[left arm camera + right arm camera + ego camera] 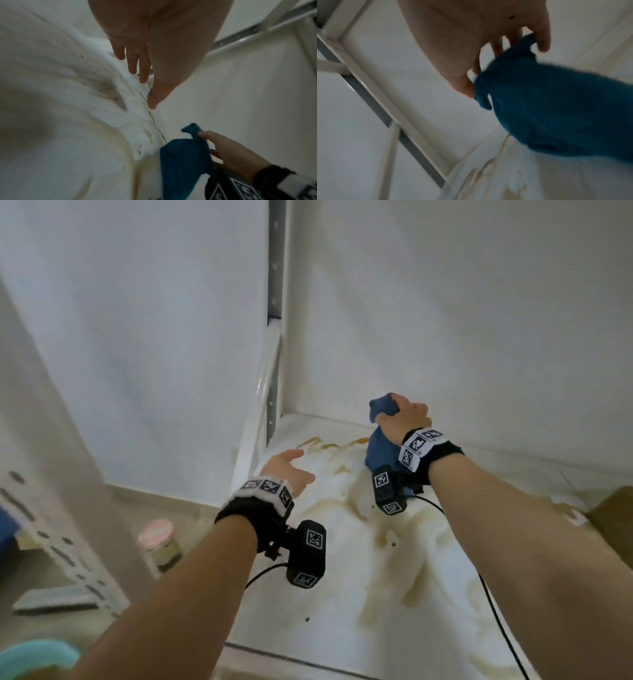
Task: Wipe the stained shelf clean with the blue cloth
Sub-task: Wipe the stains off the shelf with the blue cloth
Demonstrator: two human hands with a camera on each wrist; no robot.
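The white shelf (394, 594) is smeared with yellow-brown stains (373, 621) across most of its surface, with streaks near the back wall. My right hand (402, 417) holds the blue cloth (378, 436) bunched by its top, lifted above the back of the shelf so the cloth hangs down; in the right wrist view the fingers (542, 40) pinch the cloth (556, 115). My left hand (289, 469) hovers over the shelf's left side with fingers relaxed and holds nothing. The left wrist view shows that hand (145, 67) above the stains (109, 92), with the cloth (185, 162) at the lower right.
A metal shelf upright (274, 337) stands at the back left corner. Below on the left are a jar with a pink lid (159, 542), a perforated rail (44, 539) and a teal bowl (34, 659). A cardboard box (613, 515) sits at the shelf's right edge.
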